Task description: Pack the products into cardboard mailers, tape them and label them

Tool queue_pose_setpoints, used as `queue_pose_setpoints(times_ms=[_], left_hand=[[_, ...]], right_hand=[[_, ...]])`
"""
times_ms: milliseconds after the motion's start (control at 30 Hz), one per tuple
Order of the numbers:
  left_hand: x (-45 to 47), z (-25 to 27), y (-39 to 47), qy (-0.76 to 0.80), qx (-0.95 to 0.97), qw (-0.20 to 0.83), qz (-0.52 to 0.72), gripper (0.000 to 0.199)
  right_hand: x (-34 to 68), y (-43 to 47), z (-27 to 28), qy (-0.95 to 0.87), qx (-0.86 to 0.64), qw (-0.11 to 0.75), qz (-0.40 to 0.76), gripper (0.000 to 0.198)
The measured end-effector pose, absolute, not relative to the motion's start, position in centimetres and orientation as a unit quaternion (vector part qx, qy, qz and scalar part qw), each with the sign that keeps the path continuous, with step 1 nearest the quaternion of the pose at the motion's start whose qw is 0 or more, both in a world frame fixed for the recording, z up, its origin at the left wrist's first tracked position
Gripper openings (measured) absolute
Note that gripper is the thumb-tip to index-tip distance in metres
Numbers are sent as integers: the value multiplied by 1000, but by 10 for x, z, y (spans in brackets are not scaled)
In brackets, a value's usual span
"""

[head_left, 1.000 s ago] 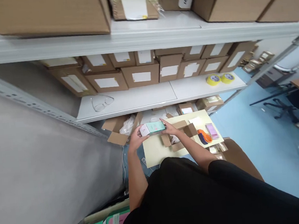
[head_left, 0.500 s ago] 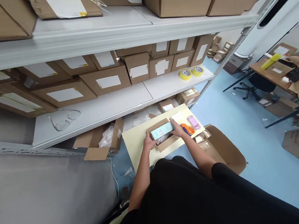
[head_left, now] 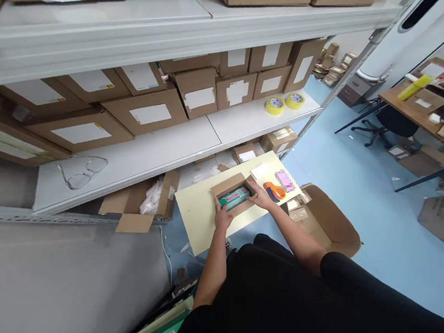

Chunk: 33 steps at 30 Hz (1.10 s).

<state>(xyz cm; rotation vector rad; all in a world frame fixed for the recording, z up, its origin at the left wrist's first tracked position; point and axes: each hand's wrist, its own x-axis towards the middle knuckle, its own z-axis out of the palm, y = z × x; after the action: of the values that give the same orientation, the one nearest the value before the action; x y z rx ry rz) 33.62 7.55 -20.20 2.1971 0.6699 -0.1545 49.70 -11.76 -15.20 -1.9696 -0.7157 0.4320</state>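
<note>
A small open cardboard box (head_left: 229,182) rests on a pale yellow board (head_left: 196,226). Inside it lies a slim green box (head_left: 233,199) with a pink patch on its upper face. My left hand (head_left: 222,217) grips the cardboard box at its left end, thumb near the green box. Around the right end, my right hand (head_left: 258,194) is closed on the cardboard wall. Just right of that hand are an orange tape dispenser (head_left: 274,190) and a blurred pink item (head_left: 285,180). White paper (head_left: 259,171) lies behind them.
Shelves hold labelled cartons (head_left: 150,113), two yellow tape rolls (head_left: 275,105) and eyeglasses (head_left: 83,172). An open carton with white wrapping (head_left: 154,196) stands left of the board. A large open carton (head_left: 329,219) is on the right, and a desk (head_left: 404,102) stands farther off.
The slim box, held tilted over the cardboard box before, now sits lower inside it with its green-and-pink face showing. Both hands have shifted to the carton's ends. The camera view has moved slightly.
</note>
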Motion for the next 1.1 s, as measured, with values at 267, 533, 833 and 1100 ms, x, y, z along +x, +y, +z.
queue_pose_setpoints(times_ms=[267,533,833,1100], left_hand=[[338,-198,52,302,893,323,-79,25],[319,-171,-22,360,876,320,29,18],[216,-141,-138,477,803,329,138,18],[100,-104,-197,632,701,259,205,19]], right_hand=[[497,-126,-152,-341,-769,491,224,81],[521,-171,-122,-403,-738,502,201,72],[453,-177,-130,-489,-660,494,286,65],[325,-151,-96,-631,-534,431,362,60]])
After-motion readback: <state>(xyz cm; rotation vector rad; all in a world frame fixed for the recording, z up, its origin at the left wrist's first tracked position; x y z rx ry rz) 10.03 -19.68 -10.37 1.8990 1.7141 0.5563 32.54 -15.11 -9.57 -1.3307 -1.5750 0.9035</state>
